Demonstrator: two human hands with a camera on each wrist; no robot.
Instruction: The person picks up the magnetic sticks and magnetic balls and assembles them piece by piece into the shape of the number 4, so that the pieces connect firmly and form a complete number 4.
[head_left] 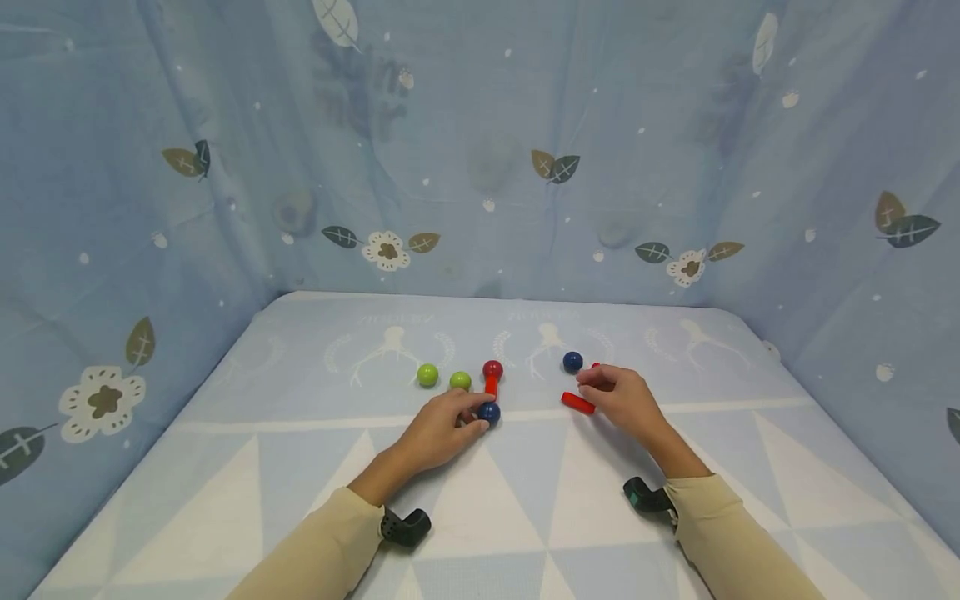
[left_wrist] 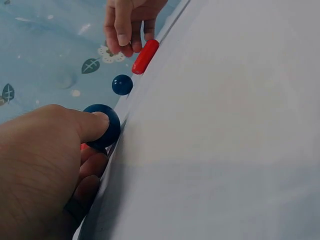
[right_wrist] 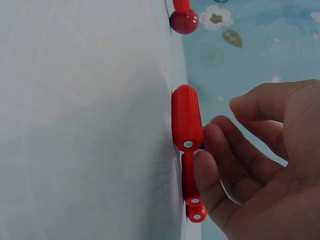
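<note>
One blue ball, your left fingers pinching it; to its right, your parted, empty right fingers could bump the red rod rolling.

In the head view, a farther red rod is mostly hidden and both sleeves are cropped

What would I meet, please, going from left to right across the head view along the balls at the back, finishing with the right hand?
Left green ball → right green ball → red ball → far blue ball → right hand.
</note>
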